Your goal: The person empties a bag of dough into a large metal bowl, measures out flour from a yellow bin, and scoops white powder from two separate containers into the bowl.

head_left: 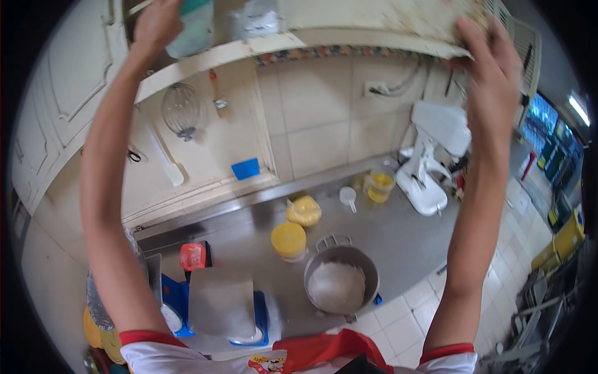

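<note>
Flat cream panel (386,17) is gripped by right hand (491,65); grasp of left hand (159,28) indiscernible; white powder (336,288) is held in round grey metal pot (371,271).

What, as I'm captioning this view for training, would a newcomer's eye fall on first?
Probably the two raised arms: the left hand is up beside a pale, teal-topped bag in the cupboard, the right hand at the corner of a pale panel. Below, a metal pot with white contents stands near the counter's front edge. A white stand mixer stands out farther back, toward the right.
</note>
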The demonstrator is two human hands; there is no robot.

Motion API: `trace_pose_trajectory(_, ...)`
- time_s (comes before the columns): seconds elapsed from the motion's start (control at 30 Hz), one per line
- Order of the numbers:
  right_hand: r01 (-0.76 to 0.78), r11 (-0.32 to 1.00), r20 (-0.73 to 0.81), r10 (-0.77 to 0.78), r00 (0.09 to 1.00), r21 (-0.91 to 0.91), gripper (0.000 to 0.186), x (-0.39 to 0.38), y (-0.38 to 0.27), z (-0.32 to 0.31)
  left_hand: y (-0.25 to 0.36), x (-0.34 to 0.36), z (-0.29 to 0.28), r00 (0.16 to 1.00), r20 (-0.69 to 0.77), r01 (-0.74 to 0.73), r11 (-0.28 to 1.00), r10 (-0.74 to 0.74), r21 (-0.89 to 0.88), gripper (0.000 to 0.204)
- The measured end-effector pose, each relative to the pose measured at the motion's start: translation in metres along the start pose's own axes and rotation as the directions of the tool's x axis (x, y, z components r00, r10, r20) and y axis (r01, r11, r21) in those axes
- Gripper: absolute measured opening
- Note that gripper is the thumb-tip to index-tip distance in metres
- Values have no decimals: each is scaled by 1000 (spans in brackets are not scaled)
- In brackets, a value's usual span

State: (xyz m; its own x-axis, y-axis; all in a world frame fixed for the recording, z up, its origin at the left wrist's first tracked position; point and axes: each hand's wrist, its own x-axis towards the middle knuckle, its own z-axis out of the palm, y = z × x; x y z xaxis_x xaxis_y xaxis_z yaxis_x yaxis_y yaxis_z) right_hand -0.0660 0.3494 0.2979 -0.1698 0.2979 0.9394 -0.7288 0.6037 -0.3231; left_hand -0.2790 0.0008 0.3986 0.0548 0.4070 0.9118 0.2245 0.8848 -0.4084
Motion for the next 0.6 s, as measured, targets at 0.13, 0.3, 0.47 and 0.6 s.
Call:
trace_pose_trajectory(0.13,-291,931,-8,300,954,219,39,-33,-19,-11,50,13,-98,979,183,113,986,-90,-120,30)
trace_pose_trajectory(0.3,-692,507,506,473,721,514,71,-170,55,-56,99,-16,-160,925,376,218,888,-55,-406,29)
trace_pose_trajectory(0.47,-597,-393,714,431,552,699,100,-309,51,-78,284,-110,-183,750,656,529,520,82,-670,31)
trace_pose_trajectory(0.6,-473,-460,652,626,427,752,98,-381,52,-149,376,-172,-230,583,704,531,466,405,-708,63)
